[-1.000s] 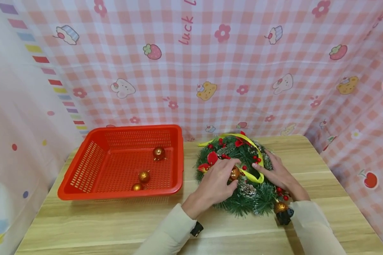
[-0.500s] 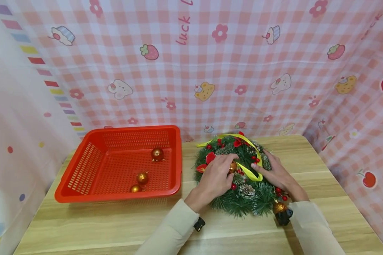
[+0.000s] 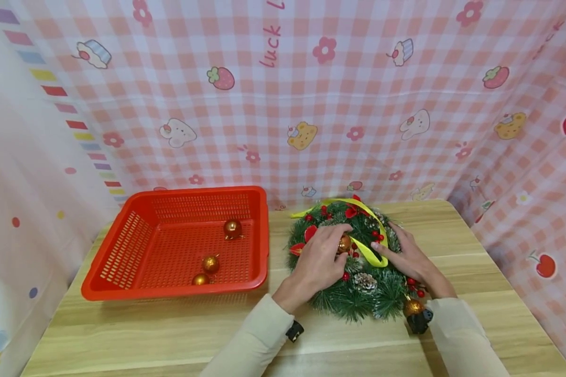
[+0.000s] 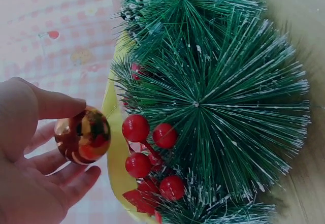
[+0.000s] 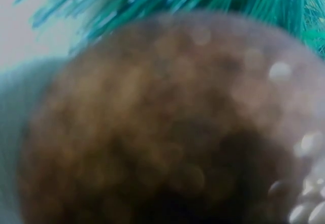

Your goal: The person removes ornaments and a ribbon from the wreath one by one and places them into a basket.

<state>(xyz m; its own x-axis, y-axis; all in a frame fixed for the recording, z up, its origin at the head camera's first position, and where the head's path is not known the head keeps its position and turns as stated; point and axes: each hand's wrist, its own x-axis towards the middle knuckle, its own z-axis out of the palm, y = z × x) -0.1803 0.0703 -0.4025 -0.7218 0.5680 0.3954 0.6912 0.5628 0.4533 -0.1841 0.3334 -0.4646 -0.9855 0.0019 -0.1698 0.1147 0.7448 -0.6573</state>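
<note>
A green Christmas wreath (image 3: 354,303) lies on the table, dressed with pinecones, red berries (image 4: 136,128), red flowers and a yellow ribbon (image 3: 368,253). Over its inner left part, my left hand (image 3: 317,262) holds a shiny copper-gold Christmas ball (image 4: 84,135) between thumb and fingers. My right hand (image 3: 412,259) grips the wreath's right side, thumb on the inner side by the ribbon and fingers at the outer edge. Beside the right wrist is a glittery gold Christmas ball (image 3: 413,307), which fills most of the right wrist view as a blur.
To the left stands a red plastic basket (image 3: 141,293) with three gold balls inside, one of them a shiny ball (image 3: 232,228) toward the back. A pink checked cloth (image 3: 245,104) hangs behind the wooden table (image 3: 170,335).
My left hand has shifted slightly away from me with the ball, uncovering more berries below it. The right hand keeps its place on the wreath. The head view has tilted slightly.
</note>
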